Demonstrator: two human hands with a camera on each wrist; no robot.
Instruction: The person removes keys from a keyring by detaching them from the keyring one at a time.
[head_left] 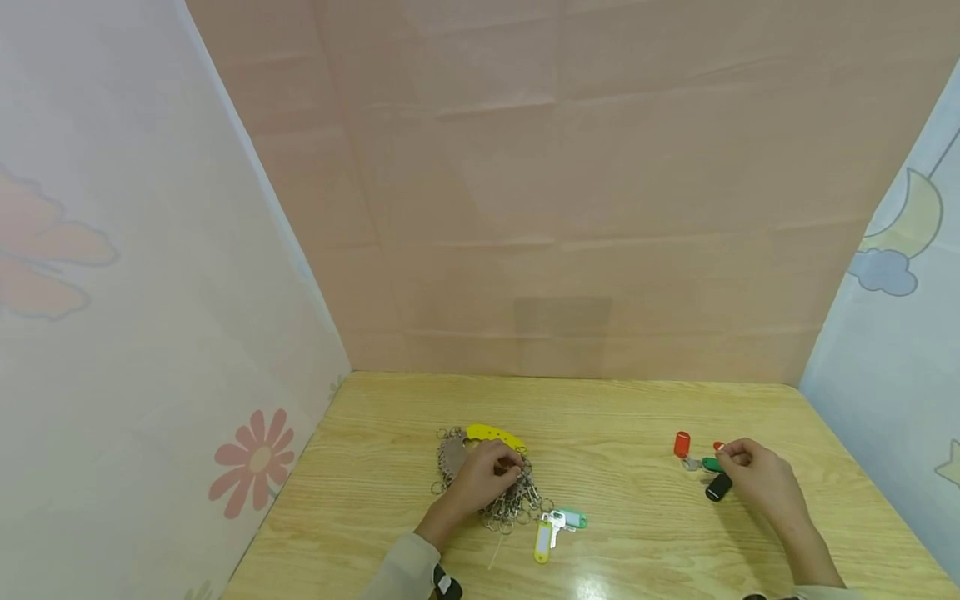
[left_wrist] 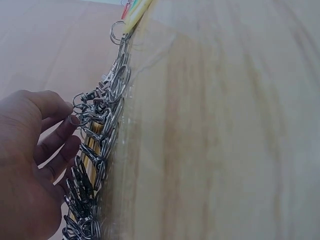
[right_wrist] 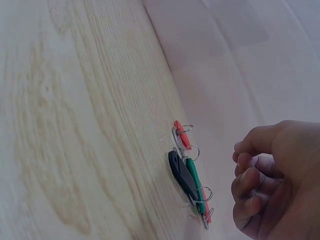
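My left hand (head_left: 480,477) reaches over a pile of silver snap hooks with split rings (head_left: 517,504). In the left wrist view, its fingertips pinch a small split ring (left_wrist: 75,120) on one of these hooks. Behind that hand lies a flat grey plate (head_left: 453,457) with a curved yellow strip (head_left: 495,435), rings along its edge. My right hand (head_left: 761,479) hovers by a group of key tags, fingers loosely curled with nothing seen between them. The group holds a black tag (right_wrist: 182,175), a green tag (right_wrist: 196,185) and red tags (right_wrist: 182,135).
A yellow key tag (head_left: 542,542), a green key tag (head_left: 573,518) and a silver key (head_left: 556,523) lie right of the hook pile. More keys (head_left: 691,463) lie among the right-hand tags. Walls stand behind and on both sides of the wooden table (head_left: 630,417).
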